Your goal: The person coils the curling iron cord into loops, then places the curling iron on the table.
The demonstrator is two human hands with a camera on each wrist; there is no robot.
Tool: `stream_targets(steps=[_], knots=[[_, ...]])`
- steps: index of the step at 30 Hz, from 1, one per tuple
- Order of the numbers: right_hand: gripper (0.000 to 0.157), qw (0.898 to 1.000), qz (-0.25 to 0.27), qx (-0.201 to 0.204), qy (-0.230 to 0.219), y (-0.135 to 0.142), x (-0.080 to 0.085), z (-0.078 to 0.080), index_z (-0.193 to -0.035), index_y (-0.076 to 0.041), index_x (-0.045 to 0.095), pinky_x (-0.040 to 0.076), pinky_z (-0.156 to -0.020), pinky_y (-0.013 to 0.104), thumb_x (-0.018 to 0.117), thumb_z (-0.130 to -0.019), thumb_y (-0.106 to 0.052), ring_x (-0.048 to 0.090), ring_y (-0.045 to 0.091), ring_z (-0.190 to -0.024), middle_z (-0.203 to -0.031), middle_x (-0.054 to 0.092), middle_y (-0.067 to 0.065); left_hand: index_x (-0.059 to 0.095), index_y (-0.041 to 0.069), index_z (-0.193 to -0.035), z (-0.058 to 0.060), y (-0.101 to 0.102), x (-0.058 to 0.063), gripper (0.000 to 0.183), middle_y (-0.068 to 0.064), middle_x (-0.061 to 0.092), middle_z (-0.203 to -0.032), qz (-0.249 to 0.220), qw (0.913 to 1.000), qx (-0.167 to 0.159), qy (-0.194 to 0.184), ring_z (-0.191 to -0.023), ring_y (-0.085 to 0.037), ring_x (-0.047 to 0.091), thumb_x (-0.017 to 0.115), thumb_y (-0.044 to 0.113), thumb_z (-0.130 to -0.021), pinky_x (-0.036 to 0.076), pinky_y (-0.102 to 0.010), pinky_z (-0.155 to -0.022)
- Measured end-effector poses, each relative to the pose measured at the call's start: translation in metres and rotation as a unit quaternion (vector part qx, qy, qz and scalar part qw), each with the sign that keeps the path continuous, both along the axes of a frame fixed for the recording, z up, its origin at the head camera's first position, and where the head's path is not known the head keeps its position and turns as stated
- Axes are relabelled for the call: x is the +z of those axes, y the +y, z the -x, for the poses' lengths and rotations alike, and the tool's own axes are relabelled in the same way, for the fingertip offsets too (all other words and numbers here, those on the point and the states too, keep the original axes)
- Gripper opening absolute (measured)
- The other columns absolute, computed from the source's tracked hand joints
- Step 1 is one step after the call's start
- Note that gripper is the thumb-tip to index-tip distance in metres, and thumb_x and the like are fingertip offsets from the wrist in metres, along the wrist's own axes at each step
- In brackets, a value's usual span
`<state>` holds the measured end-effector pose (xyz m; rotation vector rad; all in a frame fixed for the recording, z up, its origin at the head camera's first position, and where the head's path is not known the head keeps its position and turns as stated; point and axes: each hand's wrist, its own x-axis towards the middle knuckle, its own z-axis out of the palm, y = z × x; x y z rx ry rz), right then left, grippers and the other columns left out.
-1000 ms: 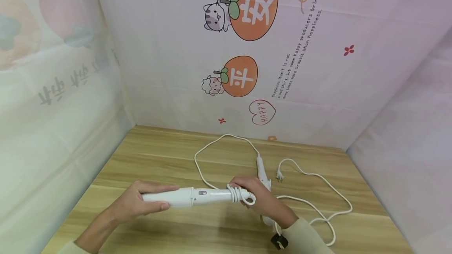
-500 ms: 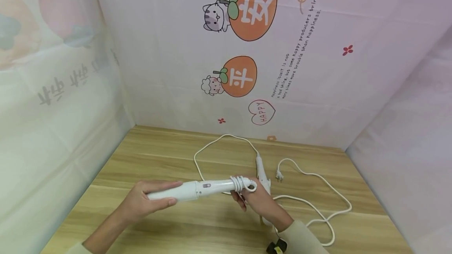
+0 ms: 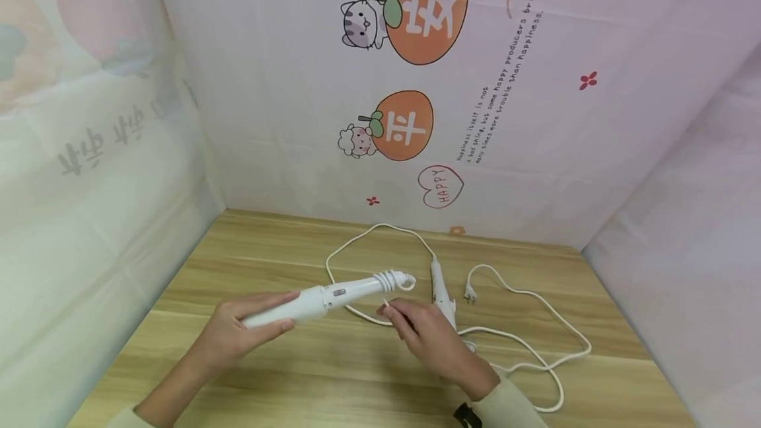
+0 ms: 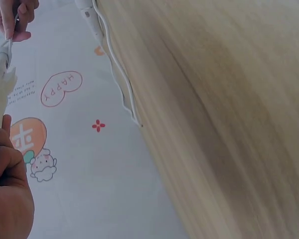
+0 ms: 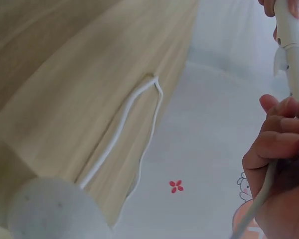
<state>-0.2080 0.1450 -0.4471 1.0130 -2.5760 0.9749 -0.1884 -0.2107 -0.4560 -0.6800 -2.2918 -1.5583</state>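
Note:
My left hand (image 3: 228, 332) grips the thick end of a white curling iron (image 3: 351, 292), which points up to the right above the table. A white cord (image 3: 388, 281) is wound several times around its thinner handle end. Just below those coils, my right hand (image 3: 436, 342) pinches a loose stretch of this cord between thumb and fingers. In the right wrist view the cord (image 5: 259, 199) runs out of the curled right hand (image 5: 276, 149). There, a small lever (image 5: 279, 60) sticks out from the iron's side.
A second white handle (image 3: 441, 286) lies on the wooden table (image 3: 250, 269) behind my right hand. Its cord (image 3: 357, 238) loops left; a white cord with a plug (image 3: 470, 293) spreads right. A small black thing (image 3: 466, 416) shows by my right sleeve. Printed fabric walls enclose the table.
The iron's handle end has risen and moved slightly away from me. My right hand has come off the wound end, lower and nearer, drawing a bit of cord out.

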Motion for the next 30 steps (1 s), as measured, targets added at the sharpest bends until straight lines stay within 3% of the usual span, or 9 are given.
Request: stream_targets(steps=[5, 9, 14, 18, 23, 30], knots=[[0.015, 0.998, -0.035, 0.001, 0.058, 0.000, 0.004, -0.003, -0.107, -0.015, 0.077, 0.047, -0.064, 0.018, 0.063, -0.111, -0.013, 0.049, -0.005, -0.072, -0.079, 0.063, -0.012, 0.081, 0.016, -0.131, -0.001, -0.009, 0.005, 0.044, -0.002, 0.081, -0.128, 0.015, 0.9984, 0.054, -0.001, -0.104, -0.001, 0.074, 0.090, 0.008, -0.089, 0.062, -0.025, -0.075], [0.013, 0.994, -0.057, 0.015, 0.089, 0.001, 0.006, -0.004, -0.110, -0.015, 0.076, 0.045, -0.063, 0.014, 0.063, -0.111, -0.012, 0.050, -0.005, -0.074, -0.089, 0.070, -0.009, 0.082, 0.016, -0.129, 0.000, -0.015, 0.004, 0.045, -0.004, 0.082, -0.125, 0.041, 0.9970, 0.056, 0.034, -0.108, -0.001, 0.074, 0.092, 0.007, -0.087, 0.061, -0.020, -0.078], [0.010, 0.980, -0.068, 0.033, 0.182, 0.005, 0.010, 0.000, -0.106, -0.014, 0.074, 0.039, -0.059, 0.010, 0.065, -0.111, -0.016, 0.042, -0.006, -0.068, -0.088, 0.067, -0.011, 0.083, 0.021, -0.128, 0.003, -0.019, 0.000, 0.045, -0.001, 0.083, -0.121, 0.085, 0.9933, 0.039, 0.068, -0.105, -0.003, 0.075, 0.093, 0.011, -0.086, 0.060, -0.018, -0.078], [0.025, 0.968, -0.082, 0.046, 0.234, 0.008, 0.014, 0.006, -0.105, -0.013, 0.070, 0.036, -0.056, 0.008, 0.052, -0.117, -0.026, 0.038, -0.007, -0.065, -0.088, 0.064, -0.010, 0.083, 0.023, -0.128, 0.003, -0.021, -0.001, 0.045, 0.001, 0.083, -0.120, 0.121, 0.9891, 0.011, 0.082, -0.106, -0.008, 0.077, 0.094, 0.013, -0.085, 0.063, -0.023, -0.082], [0.038, 0.960, -0.109, 0.042, 0.254, 0.009, 0.018, 0.010, -0.108, -0.015, 0.068, 0.031, -0.053, 0.008, 0.038, -0.119, -0.035, 0.032, -0.005, -0.062, -0.088, 0.061, -0.011, 0.082, 0.025, -0.129, 0.002, -0.021, -0.001, 0.044, 0.002, 0.083, -0.121, 0.144, 0.9846, -0.042, 0.090, -0.110, -0.011, 0.077, 0.093, 0.016, -0.088, 0.064, -0.027, -0.085], [0.039, 0.960, -0.100, 0.047, 0.257, 0.011, 0.017, 0.017, -0.108, -0.017, 0.070, 0.041, -0.055, 0.012, 0.038, -0.119, -0.038, 0.044, -0.003, -0.063, -0.091, 0.066, -0.012, 0.082, 0.022, -0.129, -0.001, -0.024, 0.000, 0.044, 0.000, 0.083, -0.120, 0.136, 0.9812, -0.098, 0.096, -0.107, -0.009, 0.077, 0.093, 0.014, -0.088, 0.063, -0.025, -0.088]])
